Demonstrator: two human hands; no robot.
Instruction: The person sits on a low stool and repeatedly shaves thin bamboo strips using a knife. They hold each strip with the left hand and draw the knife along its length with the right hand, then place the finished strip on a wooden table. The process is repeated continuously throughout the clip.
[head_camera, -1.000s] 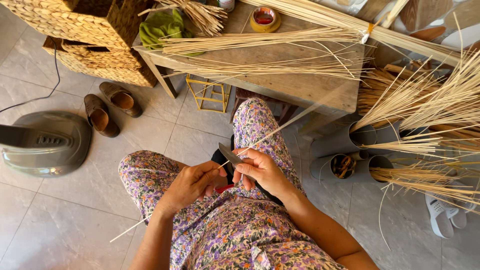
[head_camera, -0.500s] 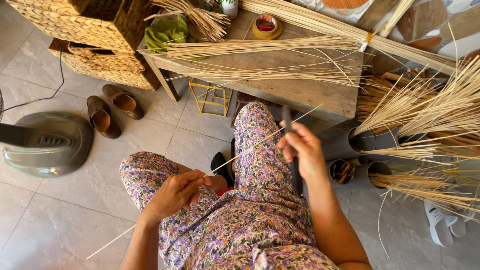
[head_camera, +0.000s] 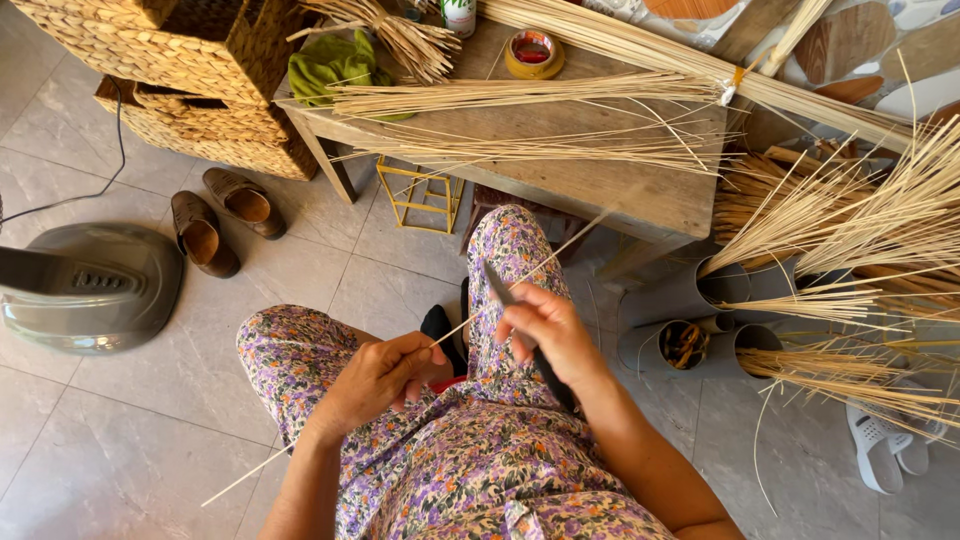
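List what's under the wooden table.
Under the wooden table a small yellow wire frame stands on the floor tiles, with something dark reddish beside it. The tabletop and the person's raised knee hide the rest.

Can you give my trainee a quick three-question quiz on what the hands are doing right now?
1. True or false: the left hand pinches a thin pale strip.
2. What does the right hand hold? A) knife B) green cloth C) shoe
3. Fill in: bundles of strips lie on the wooden ____.

Key: 1 true; 2 A, a dark-handled knife set against the strip; 3 table.
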